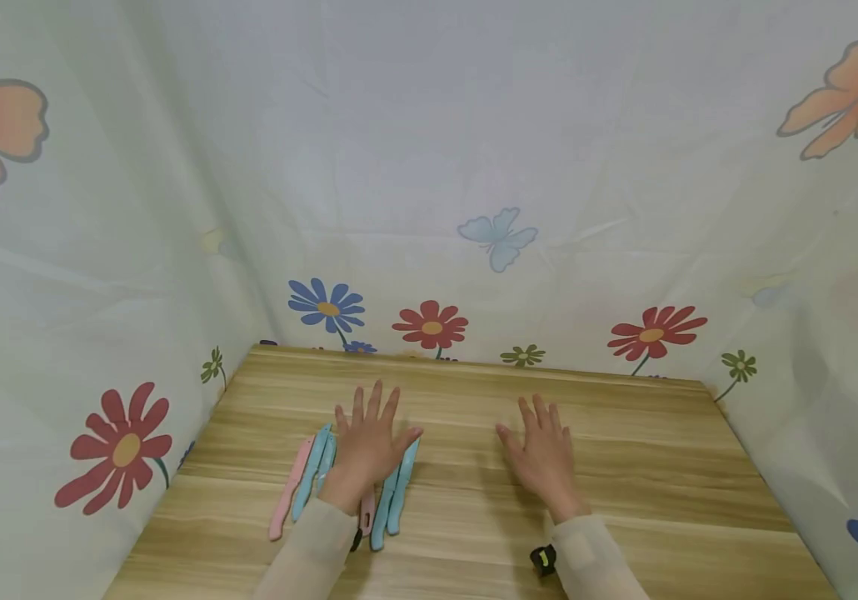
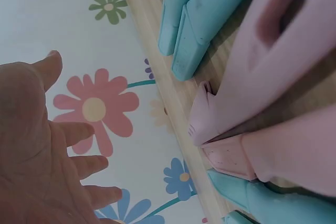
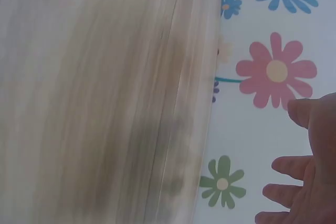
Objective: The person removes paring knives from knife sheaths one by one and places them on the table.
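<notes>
My left hand (image 1: pixel 367 443) hovers palm down, fingers spread, over a row of slim knife-shaped plastic tools, holding nothing. To its left lie a pink tool (image 1: pixel 290 492) and two blue ones (image 1: pixel 312 472). Under and right of the wrist are a slotted pink tool (image 1: pixel 366 521) and another blue pair (image 1: pixel 402 487). The left wrist view shows the pink slotted tool (image 2: pixel 236 85) up close, between blue tools (image 2: pixel 218 19) and a second pink one (image 2: pixel 294 148); their exact kind is unclear. My right hand (image 1: pixel 546 458), fingers extended, is above bare wood with nothing in it.
The wood-grain table (image 1: pixel 466 517) ends at a pale curtain (image 1: pixel 399 167) printed with flowers and butterflies, which also hangs along both sides. A small black strap device (image 1: pixel 544 560) sits at the right wrist.
</notes>
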A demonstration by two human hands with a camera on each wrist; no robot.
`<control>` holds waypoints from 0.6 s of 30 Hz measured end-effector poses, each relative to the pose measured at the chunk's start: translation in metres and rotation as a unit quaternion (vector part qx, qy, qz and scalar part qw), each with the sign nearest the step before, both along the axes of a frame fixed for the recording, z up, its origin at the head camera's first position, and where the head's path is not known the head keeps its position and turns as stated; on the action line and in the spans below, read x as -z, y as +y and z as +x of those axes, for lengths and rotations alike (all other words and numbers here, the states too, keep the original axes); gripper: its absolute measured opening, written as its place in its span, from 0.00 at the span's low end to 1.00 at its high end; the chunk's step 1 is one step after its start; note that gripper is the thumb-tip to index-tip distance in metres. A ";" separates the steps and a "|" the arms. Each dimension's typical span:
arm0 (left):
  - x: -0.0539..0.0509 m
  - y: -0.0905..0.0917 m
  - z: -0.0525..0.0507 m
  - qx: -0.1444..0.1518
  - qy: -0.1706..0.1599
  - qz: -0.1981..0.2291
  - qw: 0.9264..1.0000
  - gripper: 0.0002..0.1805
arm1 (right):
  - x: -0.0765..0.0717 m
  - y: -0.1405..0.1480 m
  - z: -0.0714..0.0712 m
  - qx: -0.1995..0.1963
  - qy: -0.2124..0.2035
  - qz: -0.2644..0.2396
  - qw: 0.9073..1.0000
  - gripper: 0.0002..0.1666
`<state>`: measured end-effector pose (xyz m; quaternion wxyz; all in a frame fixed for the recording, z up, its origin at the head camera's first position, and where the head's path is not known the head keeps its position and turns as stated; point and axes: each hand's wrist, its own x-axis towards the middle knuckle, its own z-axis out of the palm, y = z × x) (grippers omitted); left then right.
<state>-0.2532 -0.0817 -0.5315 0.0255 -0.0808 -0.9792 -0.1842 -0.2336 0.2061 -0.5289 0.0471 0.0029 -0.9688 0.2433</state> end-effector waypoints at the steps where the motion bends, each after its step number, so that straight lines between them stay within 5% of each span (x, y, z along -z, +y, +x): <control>1: 0.000 0.000 0.001 -0.001 0.001 0.002 1.000 0.46 | 0.000 -0.002 0.001 -0.001 0.002 -0.006 1.000 0.45; 10: 0.006 -0.009 0.011 0.010 0.000 0.042 0.999 0.46 | 0.006 -0.020 0.012 -0.015 0.033 -0.106 0.994 0.40; 18: 0.003 -0.018 0.034 0.031 -0.011 0.052 0.998 0.45 | 0.018 -0.041 0.030 -0.034 0.017 -0.199 0.979 0.34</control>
